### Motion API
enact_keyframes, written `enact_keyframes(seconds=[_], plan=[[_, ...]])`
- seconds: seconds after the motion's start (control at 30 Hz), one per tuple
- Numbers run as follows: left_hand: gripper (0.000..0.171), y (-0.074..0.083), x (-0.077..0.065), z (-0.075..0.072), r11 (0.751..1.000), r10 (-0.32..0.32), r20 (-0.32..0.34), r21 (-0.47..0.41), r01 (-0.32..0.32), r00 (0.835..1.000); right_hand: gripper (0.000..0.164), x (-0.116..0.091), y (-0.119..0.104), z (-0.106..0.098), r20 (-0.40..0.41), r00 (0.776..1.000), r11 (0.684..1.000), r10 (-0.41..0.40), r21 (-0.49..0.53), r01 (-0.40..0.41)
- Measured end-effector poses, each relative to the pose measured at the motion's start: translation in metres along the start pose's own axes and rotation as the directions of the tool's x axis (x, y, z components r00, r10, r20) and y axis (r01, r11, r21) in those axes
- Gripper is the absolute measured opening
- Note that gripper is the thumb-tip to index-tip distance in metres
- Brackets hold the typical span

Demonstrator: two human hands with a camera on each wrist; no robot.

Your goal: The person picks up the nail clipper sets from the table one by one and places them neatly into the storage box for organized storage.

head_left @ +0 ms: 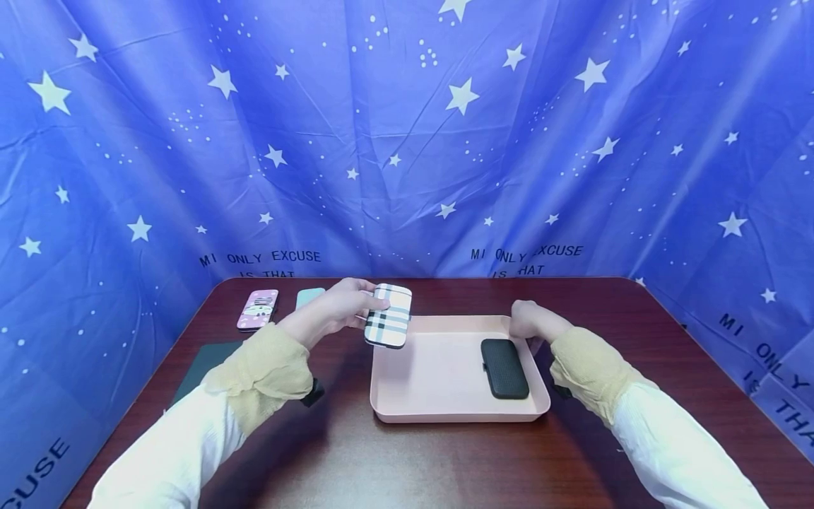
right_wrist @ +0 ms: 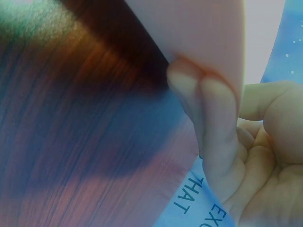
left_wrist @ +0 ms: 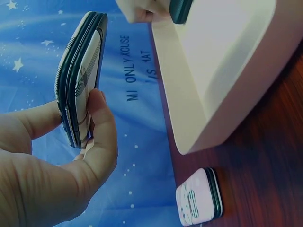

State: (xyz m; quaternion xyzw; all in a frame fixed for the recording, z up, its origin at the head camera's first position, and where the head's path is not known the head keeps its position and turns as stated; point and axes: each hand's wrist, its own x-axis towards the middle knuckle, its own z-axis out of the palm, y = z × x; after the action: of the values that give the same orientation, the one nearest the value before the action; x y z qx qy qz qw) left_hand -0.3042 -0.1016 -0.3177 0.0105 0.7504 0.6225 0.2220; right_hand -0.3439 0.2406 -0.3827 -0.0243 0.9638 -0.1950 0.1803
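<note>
My left hand (head_left: pixel 337 305) grips a small flat case (head_left: pixel 389 318) with rounded corners and a white, black and blue plaid cover. The thumb lies on its face, and the case is held up over the back left part of a pale pink tray (head_left: pixel 439 416). Seen edge-on in the left wrist view, the plaid case (left_wrist: pixel 80 71) has dark rims pressed together. At the tray's back right, my right hand (head_left: pixel 533 319) pinches the side wall, with fingers (right_wrist: pixel 218 109) against the outside. Inside the tray, on the right, lies a black textured case (head_left: pixel 504 369) with a small clasp.
A pink patterned case (head_left: pixel 257 311) and a mint case (head_left: pixel 309 295), partly hidden by the left hand, lie at the back left of the brown table (head_left: pixel 445 466). A dark green flat thing (head_left: pixel 205 362) shows beside the left sleeve. Blue starry curtain (head_left: pixel 407 141) surrounds the table.
</note>
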Motion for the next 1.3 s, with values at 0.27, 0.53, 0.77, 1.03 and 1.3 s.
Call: enact_keyframes(seconds=[0.27,0.53,0.77,1.03,1.3], plan=[[0.036,0.007,0.012,0.017,1.0,-0.019,0.002,-0.007,0.019,1.0,0.026,0.001,0.0,-0.001,0.014,1.0,1.0,0.009,0.009,-0.009],[0.036,0.005,0.022,0.038,1.0,-0.018,0.015,0.015,0.018,1.0,0.025,0.001,0.0,-0.001,0.023,1.0,1.0,0.011,0.02,-0.011],[0.038,0.006,0.03,0.055,0.999,-0.023,0.02,0.037,0.022,1.0,0.023,0.001,0.0,-0.001,0.025,1.0,1.0,0.004,0.016,-0.004],[0.041,0.004,0.042,0.072,0.999,-0.049,0.015,0.024,0.049,0.999,0.024,0.0,-0.002,-0.003,0.026,1.0,1.0,0.009,-0.022,-0.008],[0.039,-0.003,0.054,0.089,0.997,-0.061,0.03,0.04,0.06,0.998,0.024,0.0,-0.003,-0.001,0.015,1.0,0.999,0.017,-0.036,-0.017]])
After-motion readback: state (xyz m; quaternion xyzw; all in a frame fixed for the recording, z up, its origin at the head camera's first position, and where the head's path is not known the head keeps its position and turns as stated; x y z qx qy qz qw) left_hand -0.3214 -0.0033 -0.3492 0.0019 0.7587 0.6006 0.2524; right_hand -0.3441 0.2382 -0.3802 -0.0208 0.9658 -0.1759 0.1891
